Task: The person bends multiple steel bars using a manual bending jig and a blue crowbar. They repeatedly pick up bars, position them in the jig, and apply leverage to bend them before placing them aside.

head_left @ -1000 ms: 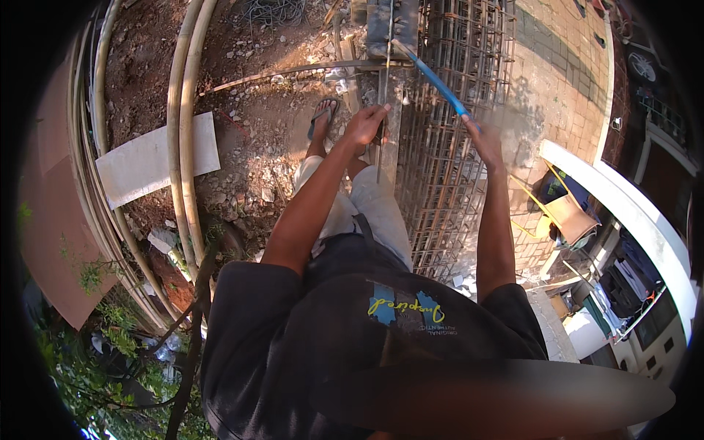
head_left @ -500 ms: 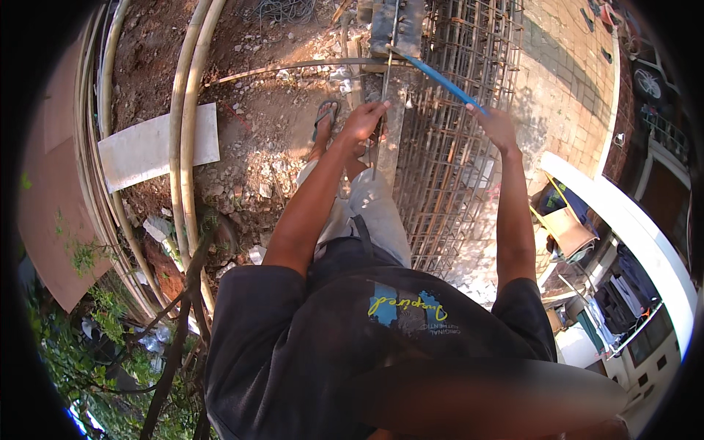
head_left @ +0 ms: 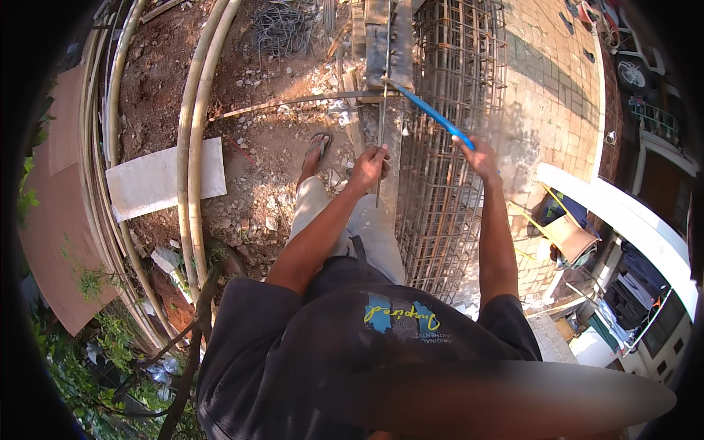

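My left hand (head_left: 369, 169) is closed around a thin steel rod (head_left: 382, 121), whose near end sticks out below the fist. The rod runs away from me across a dark metal plate with short pegs (head_left: 400, 55), fixed on a wooden beam. In my right hand (head_left: 481, 159) is the lower end of a blue-handled bar-bending lever (head_left: 433, 114). Its far head meets the rod at the plate's near edge. The lever slants from the rod down to the right, over a rebar cage.
The long rebar cage (head_left: 444, 169) lies right of the beam. Bamboo poles (head_left: 192, 125) and a white sheet (head_left: 150, 178) lie at left. A thin strip (head_left: 293, 101) crosses the rubble. Coiled wire (head_left: 281, 31) sits far off. A yellow-framed chair (head_left: 563, 233) stands right.
The view has shifted, so the plate, rod and ground sit lower in it. My left hand is slightly farther from the plate. The lever's head still meets the rod, at nearly the same slant.
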Demonstrator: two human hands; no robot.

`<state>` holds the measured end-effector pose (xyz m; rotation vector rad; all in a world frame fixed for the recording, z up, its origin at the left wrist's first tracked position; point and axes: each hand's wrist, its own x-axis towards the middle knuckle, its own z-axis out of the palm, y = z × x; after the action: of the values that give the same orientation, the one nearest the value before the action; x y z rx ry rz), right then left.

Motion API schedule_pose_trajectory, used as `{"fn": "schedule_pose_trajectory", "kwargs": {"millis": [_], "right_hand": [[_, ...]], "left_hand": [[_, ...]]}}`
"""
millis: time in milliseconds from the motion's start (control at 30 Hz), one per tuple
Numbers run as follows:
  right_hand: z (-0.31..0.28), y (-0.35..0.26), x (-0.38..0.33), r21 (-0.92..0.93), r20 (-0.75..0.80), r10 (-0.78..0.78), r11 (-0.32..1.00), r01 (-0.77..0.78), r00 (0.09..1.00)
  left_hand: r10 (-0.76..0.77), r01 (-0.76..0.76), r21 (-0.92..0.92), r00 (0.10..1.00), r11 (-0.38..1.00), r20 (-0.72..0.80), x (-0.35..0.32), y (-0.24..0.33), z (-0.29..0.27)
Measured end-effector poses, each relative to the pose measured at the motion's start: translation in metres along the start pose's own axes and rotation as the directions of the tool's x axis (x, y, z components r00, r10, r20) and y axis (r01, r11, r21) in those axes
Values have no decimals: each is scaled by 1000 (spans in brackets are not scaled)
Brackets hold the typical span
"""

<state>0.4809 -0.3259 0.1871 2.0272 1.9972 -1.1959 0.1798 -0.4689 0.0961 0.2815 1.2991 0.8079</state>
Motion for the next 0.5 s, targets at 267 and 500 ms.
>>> {"fn": "schedule_pose_trajectory", "kwargs": {"millis": [267, 500], "right_hand": [[16, 8, 3, -208, -85, 133, 967, -148, 987], [68, -65, -44, 54, -225, 357, 934, -354, 907]], "left_hand": [[-67, 51, 121, 989, 991, 134, -28, -45, -19], [-62, -4, 379, 985, 925, 160, -35, 20, -79]]}}
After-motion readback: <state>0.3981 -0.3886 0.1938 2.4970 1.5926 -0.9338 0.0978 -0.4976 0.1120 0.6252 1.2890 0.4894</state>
